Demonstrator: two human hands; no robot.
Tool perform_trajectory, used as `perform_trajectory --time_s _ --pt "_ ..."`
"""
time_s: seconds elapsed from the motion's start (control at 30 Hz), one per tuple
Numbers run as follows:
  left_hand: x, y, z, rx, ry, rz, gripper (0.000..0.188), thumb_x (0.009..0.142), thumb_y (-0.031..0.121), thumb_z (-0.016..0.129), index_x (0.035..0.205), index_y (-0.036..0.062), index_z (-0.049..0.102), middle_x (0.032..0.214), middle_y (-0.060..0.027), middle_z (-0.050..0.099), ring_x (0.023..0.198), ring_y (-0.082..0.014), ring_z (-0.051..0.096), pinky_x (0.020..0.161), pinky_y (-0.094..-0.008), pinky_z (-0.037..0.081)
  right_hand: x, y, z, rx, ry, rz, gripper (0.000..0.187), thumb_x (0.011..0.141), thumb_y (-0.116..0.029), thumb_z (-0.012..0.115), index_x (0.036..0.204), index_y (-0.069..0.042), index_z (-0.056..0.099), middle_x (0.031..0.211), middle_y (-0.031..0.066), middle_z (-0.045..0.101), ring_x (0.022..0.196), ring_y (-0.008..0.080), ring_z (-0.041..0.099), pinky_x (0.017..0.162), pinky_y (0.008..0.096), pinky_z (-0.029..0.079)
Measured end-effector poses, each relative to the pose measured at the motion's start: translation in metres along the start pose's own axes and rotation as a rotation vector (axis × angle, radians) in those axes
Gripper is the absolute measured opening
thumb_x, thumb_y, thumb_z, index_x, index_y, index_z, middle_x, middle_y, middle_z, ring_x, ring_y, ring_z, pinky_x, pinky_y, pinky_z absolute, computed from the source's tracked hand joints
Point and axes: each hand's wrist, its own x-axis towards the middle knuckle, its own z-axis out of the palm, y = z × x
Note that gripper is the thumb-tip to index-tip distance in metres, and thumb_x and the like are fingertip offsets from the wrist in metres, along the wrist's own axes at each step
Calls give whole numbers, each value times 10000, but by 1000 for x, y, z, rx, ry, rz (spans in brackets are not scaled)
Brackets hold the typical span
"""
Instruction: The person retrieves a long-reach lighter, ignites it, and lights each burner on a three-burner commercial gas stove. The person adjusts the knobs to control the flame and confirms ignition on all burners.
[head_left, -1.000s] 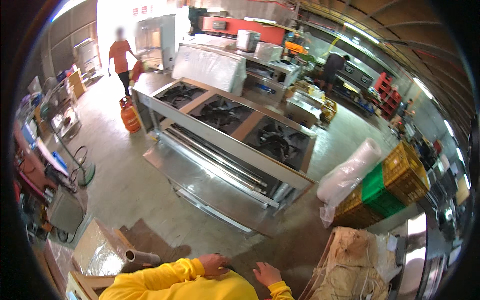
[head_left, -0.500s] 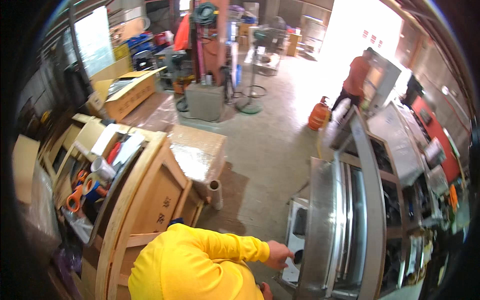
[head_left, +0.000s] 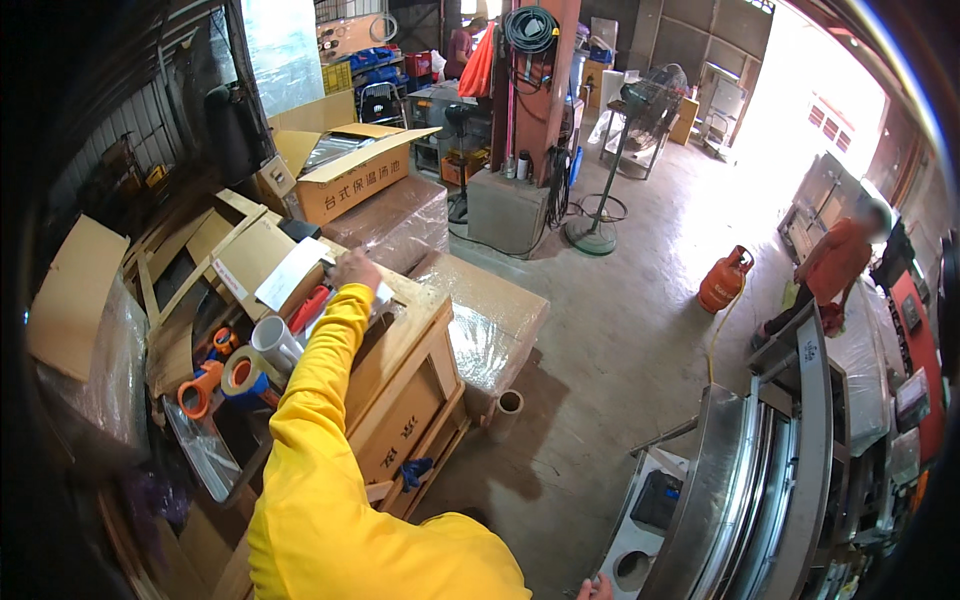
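My left hand (head_left: 357, 270), in a yellow sleeve, reaches over a tray of tools and papers on the wooden crate (head_left: 405, 440). Its fingers curl downward beside the white papers (head_left: 291, 273); what they grip, if anything, is hidden. Near it lie a red-handled tool (head_left: 309, 309), a white roll (head_left: 276, 342), a roll of tape (head_left: 240, 373) and an orange tape dispenser (head_left: 201, 389). At the lower edge my right hand (head_left: 597, 588) shows only some fingertips, slightly apart. They are by the white panel (head_left: 640, 535) with a round hole, beside the long steel appliance (head_left: 705, 490).
Wrapped cartons (head_left: 490, 320) and a cardboard tube (head_left: 509, 403) stand beyond the crate. A pedestal fan (head_left: 593, 237) and an orange gas cylinder (head_left: 724, 280) stand on the floor. A person in orange (head_left: 840, 260) works at the right; another person (head_left: 462, 50) is far back.
My left hand has swung from the steel appliance across to the crate top. The right hand has moved rightward to the white panel. The view has turned left, and the co-worker has changed position.
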Motion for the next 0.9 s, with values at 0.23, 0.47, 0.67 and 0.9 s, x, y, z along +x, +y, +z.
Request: perform_trajectory --time_s 0.23,0.47,0.67,0.9 --pt "36 -61 6 320 -320 44 277 911 229 581 1157 125 654 1190 -102 664 1143 -251 623 987 -439 435 15 -74 35 47 -68 -175 375 938 -283 596 1225 -42 620 1060 201 678 981 375 640 856 441 508" --pt "86 0 -13 -527 645 904 157 940 177 570 945 46 656 868 -200 665 819 -372 650 710 -465 509 10 -133 7 402 98 -206 277 905 -106 627 1168 -20 620 985 157 706 853 257 698 729 343 553" --pt "-131 178 14 -998 -1001 1193 206 876 -33 581 1049 42 663 787 -20 616 701 -95 578 624 -238 476 -52 -201 -157 847 406 -999 253 904 -4 504 1121 41 625 936 147 695 752 222 652 697 356 521" --pt "-520 202 -118 -824 -1448 1893 228 855 62 625 1066 51 711 790 -188 667 670 -261 673 643 -299 526 -164 -191 -253 623 518 -1343 251 925 -135 558 987 77 676 837 130 660 659 229 640 578 335 474"
